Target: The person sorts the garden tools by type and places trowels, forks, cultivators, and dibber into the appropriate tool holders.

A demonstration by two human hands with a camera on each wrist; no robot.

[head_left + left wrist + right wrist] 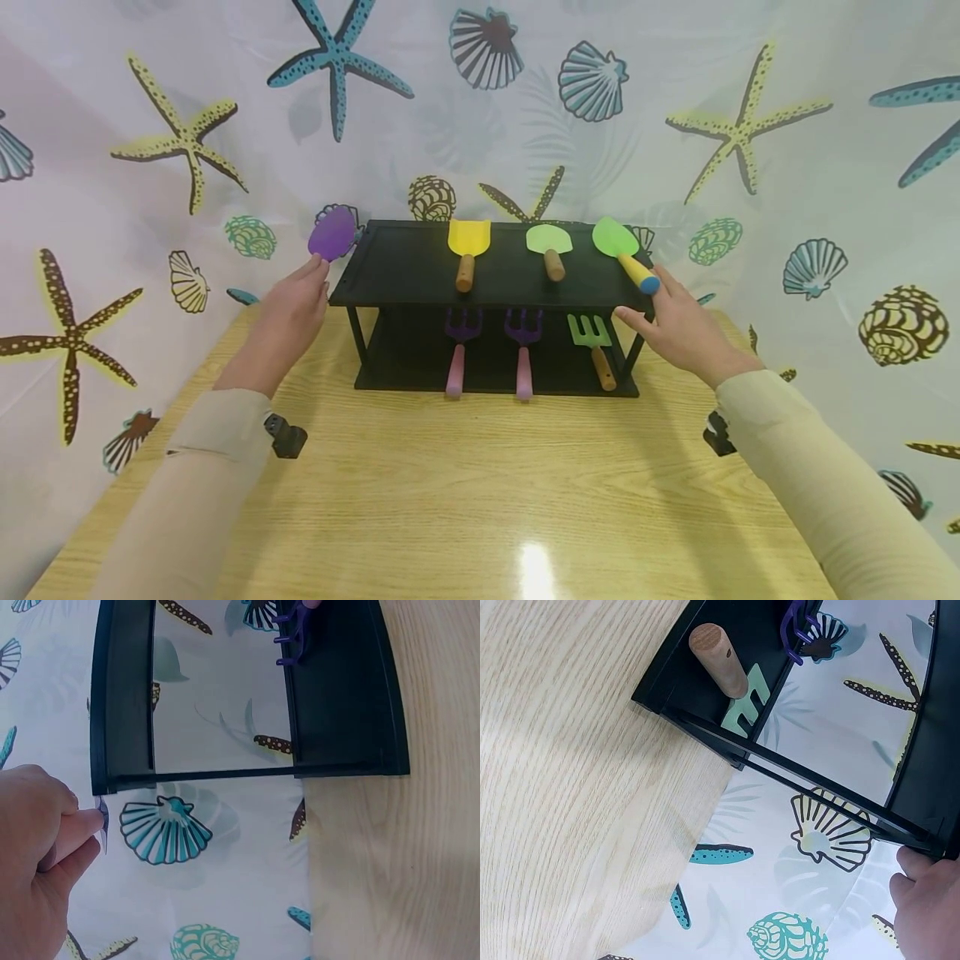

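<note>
At the left end of the black two-tier shelf point(420, 275), my left hand point(288, 312) pinches a purple toy shovel point(333, 233), its blade raised beside the top tier. The left wrist view shows only a thin edge of that blade past the fingertips. My right hand point(686, 325) grips the right end of the shelf, thumb at the front edge and fingers near the top corner. A green shovel with a yellow, blue-tipped handle point(636, 271) lies on the top tier right by those fingers. Also up there are a yellow shovel point(469, 240) and a pale green shovel point(549, 239).
On the lower tier lie two purple hand forks with pink handles point(455, 371) point(523, 371) and a green fork with a wooden handle point(602, 367). The shelf stands at the back of a wooden table point(450, 483), before a shell-patterned curtain point(247, 100).
</note>
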